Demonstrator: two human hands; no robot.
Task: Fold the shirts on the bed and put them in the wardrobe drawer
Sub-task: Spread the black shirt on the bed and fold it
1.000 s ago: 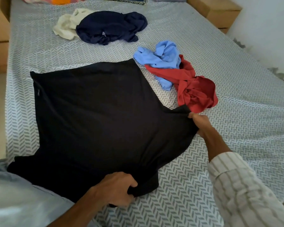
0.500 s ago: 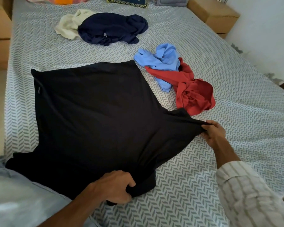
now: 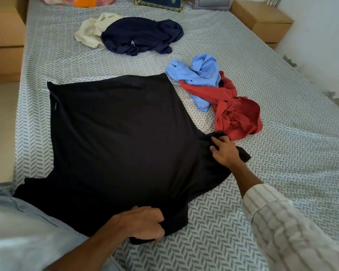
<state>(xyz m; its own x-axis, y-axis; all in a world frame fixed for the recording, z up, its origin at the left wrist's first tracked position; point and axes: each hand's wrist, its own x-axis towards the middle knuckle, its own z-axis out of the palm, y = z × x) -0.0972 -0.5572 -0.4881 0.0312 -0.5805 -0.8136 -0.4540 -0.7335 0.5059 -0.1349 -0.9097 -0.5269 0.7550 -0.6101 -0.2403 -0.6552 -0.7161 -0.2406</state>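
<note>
We note that the black cotton shirt (image 3: 117, 145) lies flat on the chevron-patterned bed (image 3: 282, 153), collar end gripped by our left hand (image 3: 143, 222), while our right hand (image 3: 225, 151), nearest the sleeve, pinches it for folding leftward.

Bare bed (image 3: 282, 133) sheet lies open along the right edge and near the right front corner. The red shirt (image 3: 237, 116) and blue shirt (image 3: 200, 75) obstruct just beyond the black shirt (image 3: 115, 143). The navy shirt (image 3: 141, 36) and cream shirt (image 3: 92, 30) block the far middle.
</note>
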